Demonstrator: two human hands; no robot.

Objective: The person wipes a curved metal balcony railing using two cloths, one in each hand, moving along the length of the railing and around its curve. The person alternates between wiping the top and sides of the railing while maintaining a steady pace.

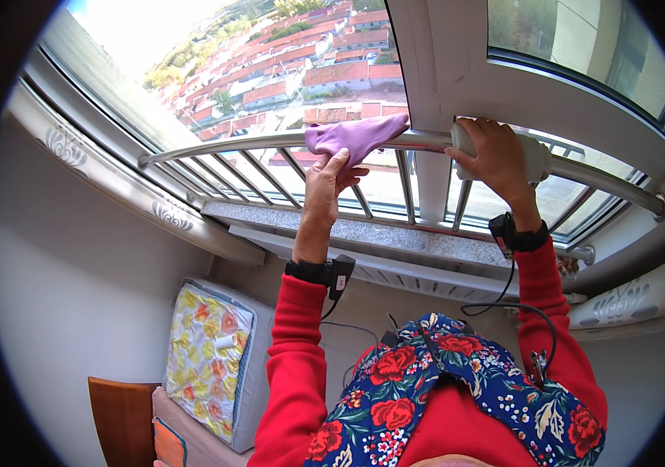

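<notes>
A curved metal rail [255, 142] with upright bars runs across the window. Draped over its middle is a purple cloth [356, 138]. My left hand [326, 183] pinches the cloth's lower edge between thumb and fingers. Farther right, my right hand [497, 156] is closed over a pale whitish, rounded thing [536, 158] at the rail. The fingers cover much of it, so I cannot tell its exact kind. Both forearms reach up in red sleeves, with a black strap and small device at each wrist.
Behind the rail are window panes and a white frame [438, 70]. Below lie a speckled stone sill [402, 240] and a white radiator [395, 272]. Black cables hang by my arms. At lower left, a flower-patterned cover [200, 350] lies on a box-like piece beside a wooden board [121, 416].
</notes>
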